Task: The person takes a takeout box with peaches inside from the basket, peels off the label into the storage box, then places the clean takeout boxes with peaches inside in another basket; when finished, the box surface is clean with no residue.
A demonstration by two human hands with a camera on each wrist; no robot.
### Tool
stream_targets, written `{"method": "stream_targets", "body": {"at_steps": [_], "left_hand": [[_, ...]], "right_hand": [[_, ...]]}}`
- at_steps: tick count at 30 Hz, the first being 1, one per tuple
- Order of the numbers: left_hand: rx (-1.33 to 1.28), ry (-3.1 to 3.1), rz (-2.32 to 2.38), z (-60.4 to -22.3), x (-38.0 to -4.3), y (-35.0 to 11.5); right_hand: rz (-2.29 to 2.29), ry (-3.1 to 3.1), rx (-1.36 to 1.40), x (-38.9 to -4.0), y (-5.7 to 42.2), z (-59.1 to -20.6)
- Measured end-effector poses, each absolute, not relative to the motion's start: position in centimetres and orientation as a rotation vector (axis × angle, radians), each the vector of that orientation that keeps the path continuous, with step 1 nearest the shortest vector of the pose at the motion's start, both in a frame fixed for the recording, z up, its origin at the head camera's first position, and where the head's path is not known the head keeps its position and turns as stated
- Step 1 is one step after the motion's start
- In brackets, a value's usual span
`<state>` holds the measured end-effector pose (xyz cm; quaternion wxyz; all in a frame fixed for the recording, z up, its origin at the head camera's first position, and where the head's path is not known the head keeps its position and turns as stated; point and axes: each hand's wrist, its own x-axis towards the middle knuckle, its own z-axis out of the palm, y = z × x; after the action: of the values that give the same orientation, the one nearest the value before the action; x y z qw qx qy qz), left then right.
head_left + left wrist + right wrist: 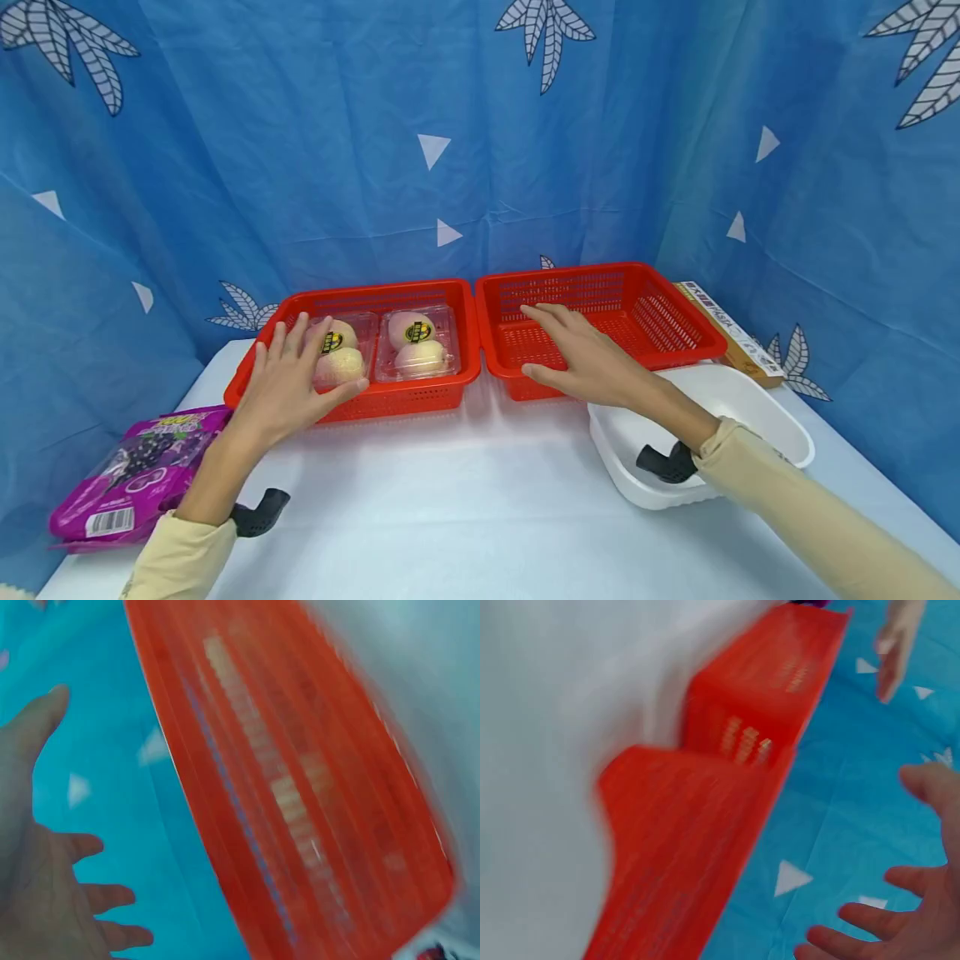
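My left hand (281, 392), fingers spread, hovers over the left end of a red plastic basket (397, 404). Inside that basket lie two clear plastic packs of round pale-pink fruit, like peaches, with dark labels; my fingers partly hide the left pack (343, 364), while the right pack (418, 342) shows fully. Over the front of a second red basket (652, 358) is my right hand (588, 358), its fingers extended and nothing in its grasp. Both wrist views are blurred, showing the left hand (52, 892) and right hand (915, 915) with fingers apart above basket walls.
A white basin (622, 475) stands below my right forearm. Behind it, a pasta box (731, 333) lies along the table's right side. On the left edge rests a purple bag (142, 483) with grape pictures. A blue curtain (360, 150) hangs behind the baskets.
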<state>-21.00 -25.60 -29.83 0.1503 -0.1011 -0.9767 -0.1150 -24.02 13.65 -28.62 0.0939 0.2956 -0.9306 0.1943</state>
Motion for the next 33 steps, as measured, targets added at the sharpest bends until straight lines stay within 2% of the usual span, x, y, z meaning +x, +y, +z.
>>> {"method": "stream_targets", "body": {"at_steps": [7, 15, 20, 25, 29, 33], "left_hand": [[-0.078, -3.012, -0.563, -31.0, -21.3, -31.8], [-0.01, -3.121, -0.714, -31.4, -21.3, -34.2], [-0.045, -3.078, -0.766, -31.6, -21.2, -34.7], [-0.053, -3.06, -0.795, -31.8, -21.1, -34.6], [-0.065, -3.051, -0.81, -31.8, -21.1, -34.6], [-0.072, -3.049, -0.832, -31.7, -21.0, -34.6]], "right_hand": [[0.792, -2.895, 0.92, -26.8, 8.3, -27.2], [0.649, -3.067, 0.963, -31.0, 0.6, -27.3], [0.53, -3.224, 0.809, -32.7, -3.2, -28.2], [0.417, -3.317, 0.548, -32.9, -5.4, -28.7], [0.585, -3.386, 0.321, -32.5, -5.6, -28.8], [0.79, -3.459, 0.251, -32.8, -5.0, -28.6]]}}
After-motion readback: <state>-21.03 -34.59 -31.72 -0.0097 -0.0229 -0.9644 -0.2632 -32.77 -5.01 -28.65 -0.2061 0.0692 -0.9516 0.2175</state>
